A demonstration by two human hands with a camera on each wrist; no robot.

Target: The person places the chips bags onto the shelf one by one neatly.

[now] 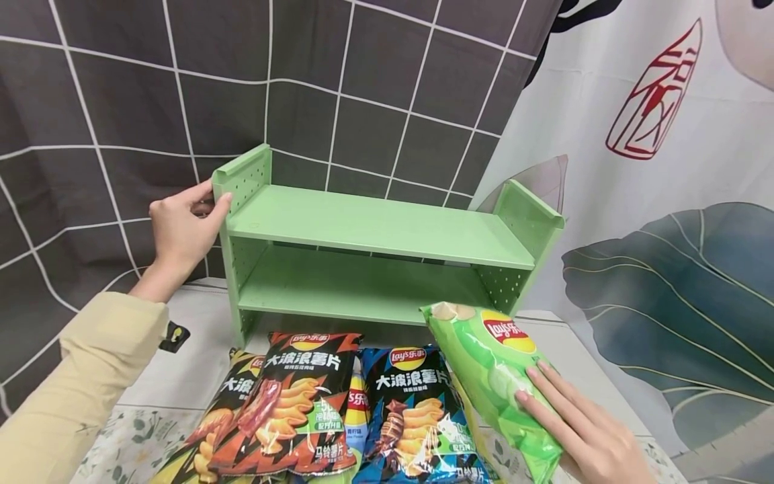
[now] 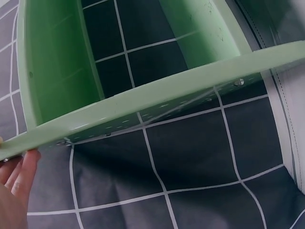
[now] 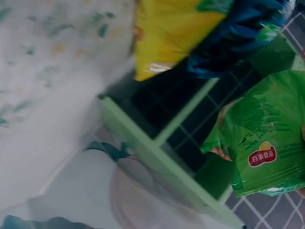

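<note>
A light green two-tier shelf rack (image 1: 375,228) stands at the back of the table against a dark checked cloth. My left hand (image 1: 184,225) grips its left side panel near the top; in the left wrist view the fingers (image 2: 19,174) lie along the panel's edge (image 2: 157,98). My right hand (image 1: 580,430) holds a green Lay's chip bag (image 1: 496,376) lifted in front of the rack's lower right corner; the same bag (image 3: 267,138) fills the right of the right wrist view. Both shelves are bare.
Several chip bags lie flat at the front of the table: a red-and-black one (image 1: 290,410), a blue-and-black one (image 1: 417,417), and a yellow one (image 3: 171,33) partly under them. A leaf-print curtain (image 1: 665,202) hangs at the right. The tablecloth (image 1: 181,356) is white and patterned.
</note>
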